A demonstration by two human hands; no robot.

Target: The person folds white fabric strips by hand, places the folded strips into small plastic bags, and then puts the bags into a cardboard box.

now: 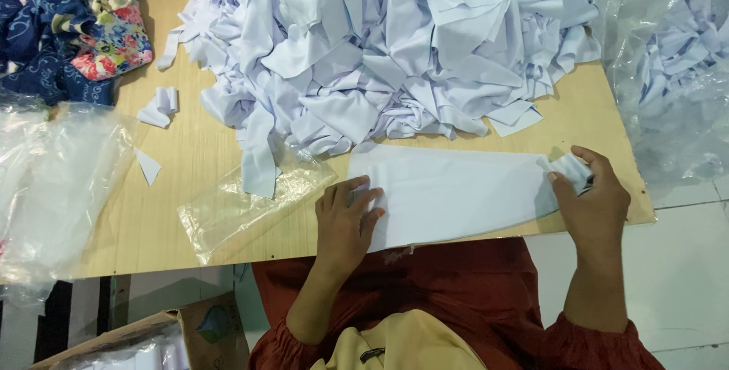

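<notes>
A flat white piece of cloth [456, 191] lies spread on the wooden table [194, 165] near its front edge. My left hand [345, 222] rests palm down on the cloth's left end, fingers apart. My right hand [592, 199] pinches the bunched right end of the same cloth between thumb and fingers. Just behind the cloth rises a big heap of white fabric pieces [395, 43].
A small clear plastic bag [243, 207] lies left of my left hand. More clear plastic [53, 188] hangs off the left edge, with a floral and navy fabric bundle [68, 28] behind. A plastic sack of white cloth [676, 58] sits right. A cardboard box [190, 332] stands below.
</notes>
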